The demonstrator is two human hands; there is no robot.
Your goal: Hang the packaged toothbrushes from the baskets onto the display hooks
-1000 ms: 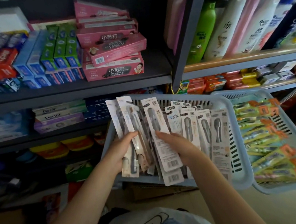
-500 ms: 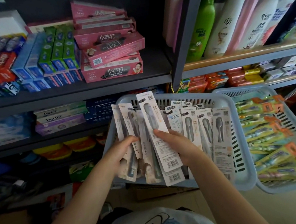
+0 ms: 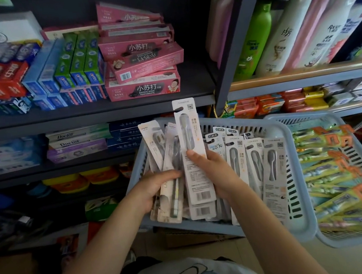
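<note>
Two blue-grey plastic baskets sit side by side below the shelves. The left basket (image 3: 302, 224) holds several white carded toothbrush packs (image 3: 272, 171) standing on end. Over its left side, my left hand (image 3: 157, 189) grips a fanned bundle of toothbrush packs (image 3: 167, 161). My right hand (image 3: 214, 173) pinches one tall white toothbrush pack (image 3: 189, 135), lifted upright above the others, its hang hole at the top. The right basket (image 3: 361, 237) is filled with yellow-green and orange toothbrush packs (image 3: 336, 173). No display hooks are in view.
Dark shelves (image 3: 94, 112) at left carry toothpaste boxes: pink (image 3: 143, 68), green (image 3: 78, 63), blue and red. A grey upright post (image 3: 236, 37) divides them from shampoo bottles (image 3: 282, 36) at right. Small boxes (image 3: 304, 100) line a lower shelf. Cardboard (image 3: 188, 237) lies under the baskets.
My right hand has raised the single white pack higher, clear of the bundle. My left hand has gathered its packs closer together and holds them steady.
</note>
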